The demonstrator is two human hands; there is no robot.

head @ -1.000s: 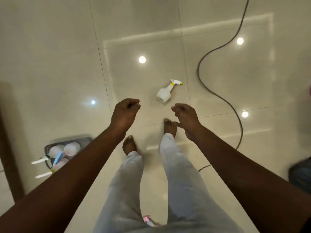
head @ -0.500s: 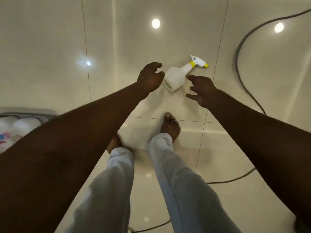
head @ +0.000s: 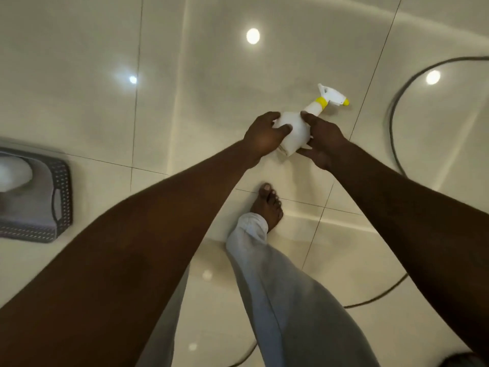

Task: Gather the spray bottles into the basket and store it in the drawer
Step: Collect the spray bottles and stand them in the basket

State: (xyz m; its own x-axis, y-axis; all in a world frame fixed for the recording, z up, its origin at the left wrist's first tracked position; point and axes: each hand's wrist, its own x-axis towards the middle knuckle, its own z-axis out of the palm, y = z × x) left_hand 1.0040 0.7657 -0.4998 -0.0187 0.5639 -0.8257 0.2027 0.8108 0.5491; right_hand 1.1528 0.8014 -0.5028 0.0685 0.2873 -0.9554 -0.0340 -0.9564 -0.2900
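Note:
A white spray bottle [head: 295, 133] with a yellow collar and nozzle tip lies on its side on the glossy tiled floor, its head pointing to the upper right. My left hand [head: 264, 136] clasps the bottle's body from the left. From the other side my right hand [head: 321, 140] grips the same body. A dark grey perforated basket [head: 59, 197] sits on the floor at the far left, cut by the frame edge, with the white body of another bottle [head: 14, 173] showing inside it.
A dark cable [head: 391, 120] curves over the floor to the right of the bottle and runs back under my right arm. My bare foot [head: 267, 205] and pale trouser legs stand just below the bottle. Ceiling lights reflect in the tiles.
Both hands have reached forward from either side of the bottle and closed around its body. The view has dropped nearer to the floor, and the basket shows more at the left.

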